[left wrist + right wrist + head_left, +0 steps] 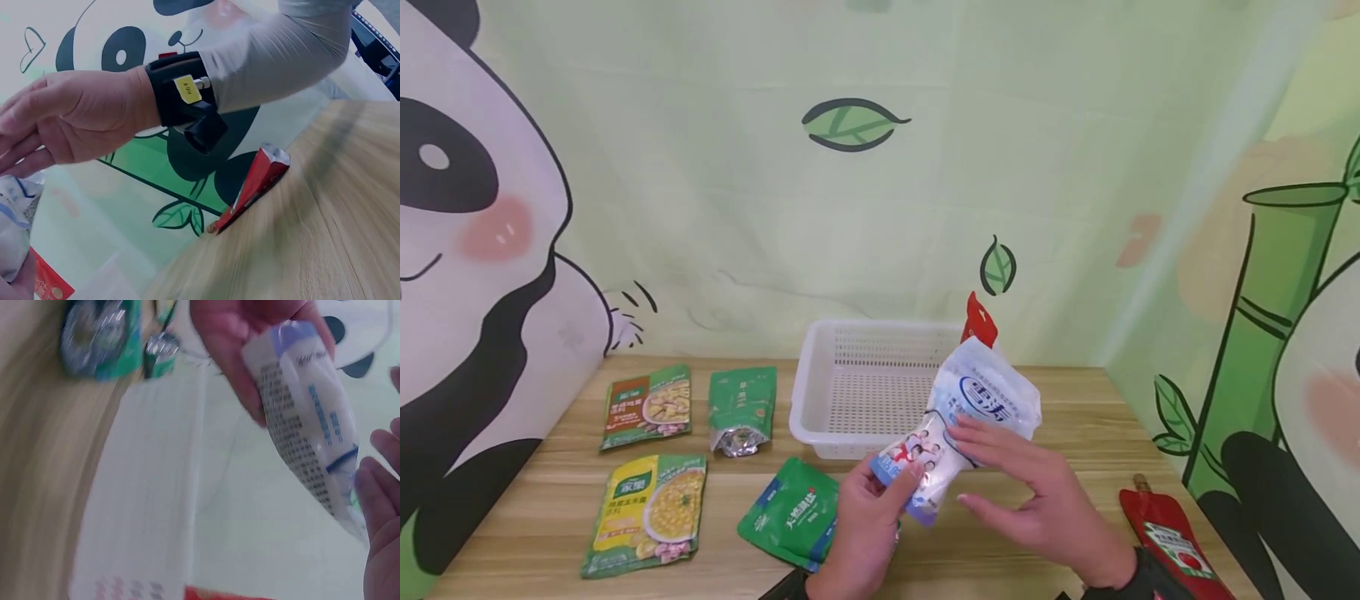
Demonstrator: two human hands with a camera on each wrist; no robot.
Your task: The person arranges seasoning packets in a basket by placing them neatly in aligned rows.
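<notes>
My left hand [863,525] pinches the bottom end of a white-and-blue bag [981,392] between thumb and fingers, above the table. The bag leans up and to the right, with a blue logo on its upper part. My right hand [1037,500] lies against the bag's right side, fingers mostly straight and thumb apart. In the right wrist view the left hand [250,350] grips one end of the bag [306,419], whose printed back shows. In the left wrist view the right hand [87,112] is spread above the bag [15,237].
A white plastic basket [801,400] stands at the back, with a red packet [977,321] rising at its right end. Green pouches [793,512] [741,404] and soup packets [647,512] [647,407] lie to the left. A red ketchup pouch [1172,533] lies at the right.
</notes>
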